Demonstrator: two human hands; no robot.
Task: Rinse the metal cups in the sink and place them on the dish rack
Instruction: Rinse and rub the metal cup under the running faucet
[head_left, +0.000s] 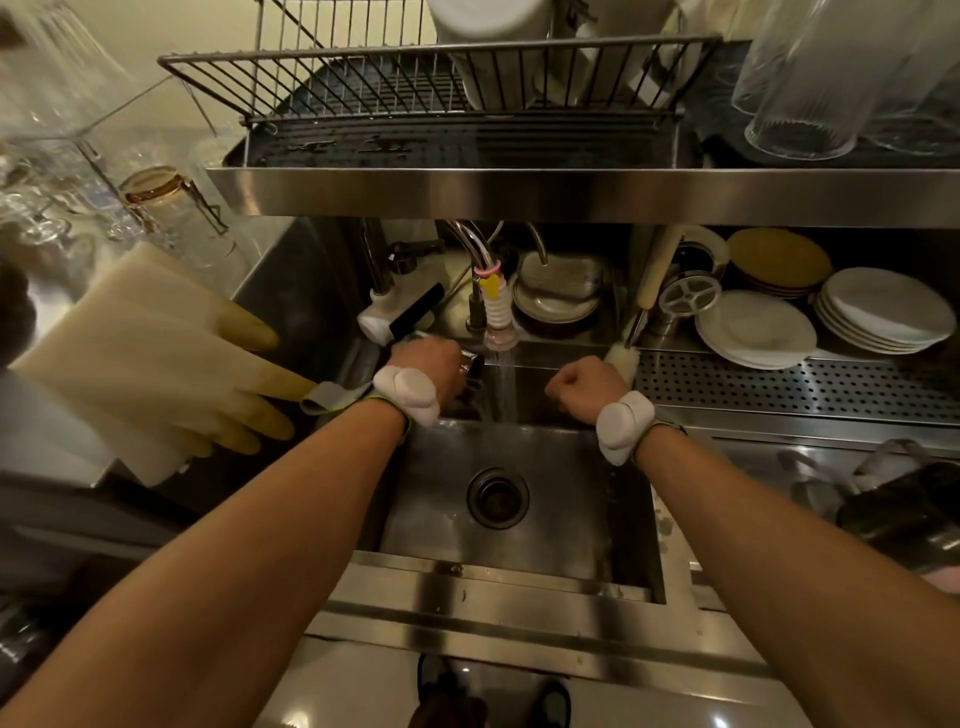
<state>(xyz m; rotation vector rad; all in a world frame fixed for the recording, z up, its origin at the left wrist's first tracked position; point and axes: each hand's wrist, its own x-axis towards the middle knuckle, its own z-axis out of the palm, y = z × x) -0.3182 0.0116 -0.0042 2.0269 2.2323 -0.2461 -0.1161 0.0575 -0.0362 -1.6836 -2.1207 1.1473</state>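
My left hand (423, 364) is closed around a metal cup (471, 368) and holds it at the left edge of the water stream, just under the faucet nozzle (500, 332). Most of the cup is hidden behind the hand. My right hand (587, 384) is a closed fist to the right of the stream with nothing visible in it. Both hands hover over the back of the steel sink (613, 519), whose drain (497, 498) lies below them. The wire dish rack (405, 83) sits on the steel shelf (571, 195) above the faucet.
Clear glasses (810, 93) stand upside down on the shelf at right. Stacked white plates (883, 312) and a bottle brush (623, 358) rest behind a perforated drain board (779, 384). Rubber gloves (171, 374) hang at the sink's left. A dark vessel (904, 514) lies at right.
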